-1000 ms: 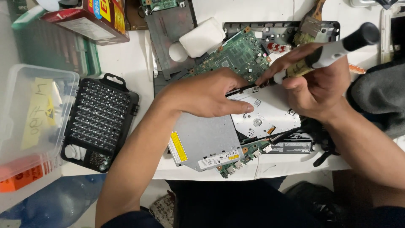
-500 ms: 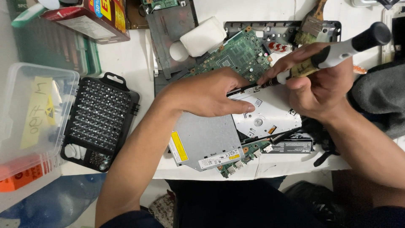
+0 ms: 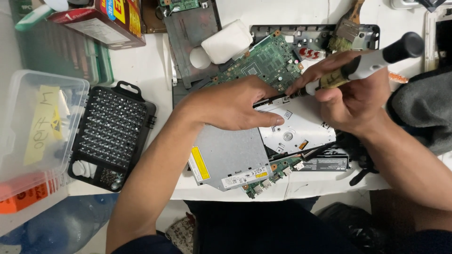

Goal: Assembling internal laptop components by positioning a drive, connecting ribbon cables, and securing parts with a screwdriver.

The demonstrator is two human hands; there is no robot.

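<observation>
My left hand [image 3: 233, 104] lies flat on a silver optical drive [image 3: 226, 155], pressing it down on the white table. My right hand [image 3: 351, 96] grips a screwdriver [image 3: 372, 63] with a white and black handle, its tip at the drive's far edge beside my left fingers. The drive's opened white tray side [image 3: 301, 131] shows under my right hand. Behind the drive rests a green circuit board [image 3: 266, 61].
A black case of screwdriver bits [image 3: 113, 134] stands open at the left, next to a clear plastic box [image 3: 33, 127]. A white pouch [image 3: 226, 42], a brush [image 3: 346, 28] and a dark laptop frame [image 3: 310, 33] lie at the back. Grey cloth [image 3: 423, 108] sits at the right.
The screwdriver handle has tilted slightly, its black end shifting a little to the right and up. My left hand has stayed on the drive.
</observation>
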